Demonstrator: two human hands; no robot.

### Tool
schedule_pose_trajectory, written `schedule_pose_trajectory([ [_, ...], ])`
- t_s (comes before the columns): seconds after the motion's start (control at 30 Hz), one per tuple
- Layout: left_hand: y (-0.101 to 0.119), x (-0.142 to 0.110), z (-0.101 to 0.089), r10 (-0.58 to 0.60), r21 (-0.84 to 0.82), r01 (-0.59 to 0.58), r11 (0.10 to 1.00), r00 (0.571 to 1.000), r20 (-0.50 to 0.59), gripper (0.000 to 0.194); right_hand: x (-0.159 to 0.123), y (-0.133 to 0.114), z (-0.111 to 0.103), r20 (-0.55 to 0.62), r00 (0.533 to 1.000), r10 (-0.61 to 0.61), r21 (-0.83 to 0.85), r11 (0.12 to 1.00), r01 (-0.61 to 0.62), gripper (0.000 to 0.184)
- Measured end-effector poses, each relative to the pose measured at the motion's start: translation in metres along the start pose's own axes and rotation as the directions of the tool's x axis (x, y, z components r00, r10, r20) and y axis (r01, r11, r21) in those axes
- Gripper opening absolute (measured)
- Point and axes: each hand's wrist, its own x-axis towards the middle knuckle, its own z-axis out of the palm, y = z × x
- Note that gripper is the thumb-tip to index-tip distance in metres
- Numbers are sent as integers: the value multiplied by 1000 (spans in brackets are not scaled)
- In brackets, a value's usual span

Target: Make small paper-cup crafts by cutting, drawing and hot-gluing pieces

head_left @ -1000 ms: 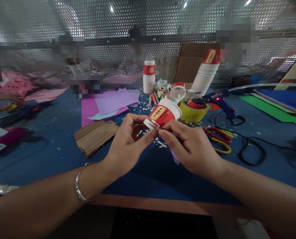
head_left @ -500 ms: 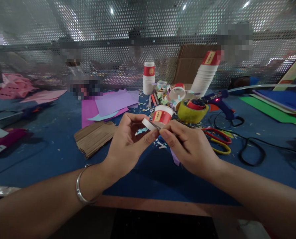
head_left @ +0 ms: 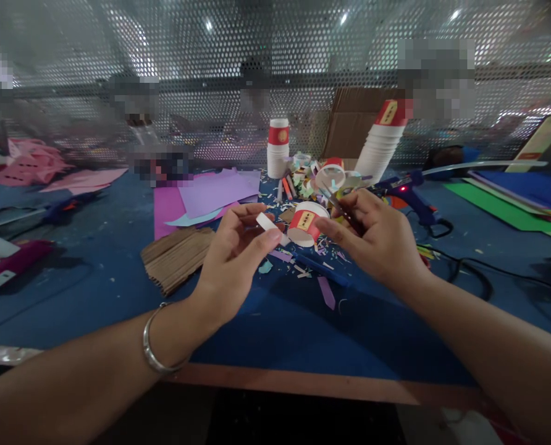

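Observation:
Between the thumb and fingers of my left hand (head_left: 231, 256) is a short white paper strip (head_left: 267, 226), slightly curved. My right hand (head_left: 372, 238) grips a slim dark metal tool that looks like tweezers (head_left: 344, 210), its thin tip pointing up and left, apart from the strip. A red and white paper cup (head_left: 304, 226), tilted with its rim to the upper right, is between my hands. My right thumb overlaps its edge in view; whether they touch I cannot tell. Paper scraps (head_left: 298, 267) and a purple paper piece (head_left: 326, 293) are on the blue table below.
Corrugated cardboard (head_left: 178, 256) and purple paper sheets (head_left: 220, 193) lie left. Behind stand a short cup stack (head_left: 278, 151) and a taller leaning one (head_left: 380, 148). A blue glue gun (head_left: 409, 196) with a lit red light and its cable is at right, near coloured sheets (head_left: 511, 201).
My right hand has drawn away to the right with the tool, off the white strip. My left hand still holds the strip. The paper cup now leans over more than before.

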Motion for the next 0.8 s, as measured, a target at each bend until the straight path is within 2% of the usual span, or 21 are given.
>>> schedule_pose_trajectory([
  [0.2, 2, 5, 1, -21, -69, 16, 997, 997, -73, 28, 2, 8, 10, 130, 990, 50, -216, 976, -21, 47],
  [0.3, 3, 5, 1, -17, -72, 11, 997, 996, -82, 29, 2, 7, 14, 160, 984, 74, -264, 964, -29, 45],
  [0.5, 3, 7, 2, -12, -81, 6, 997, 997, -76, 30, 15, 18, 9, 16, 997, 82, -184, 980, -78, 33],
  [0.57, 1, 7, 2, -14, -82, 9, 997, 998, -64, 30, 20, 25, 9, 9, 994, 106, -175, 979, -103, 30],
  [0.7, -1, 7, 2, -31, -74, 28, 997, 999, -38, 29, 25, 36, 15, 117, 970, 212, -120, 973, -198, 31],
  [0.8, 0, 6, 2, -33, -80, 30, 996, 999, -40, 29, 25, 36, 18, 207, 957, 204, -52, 979, -197, 27],
])
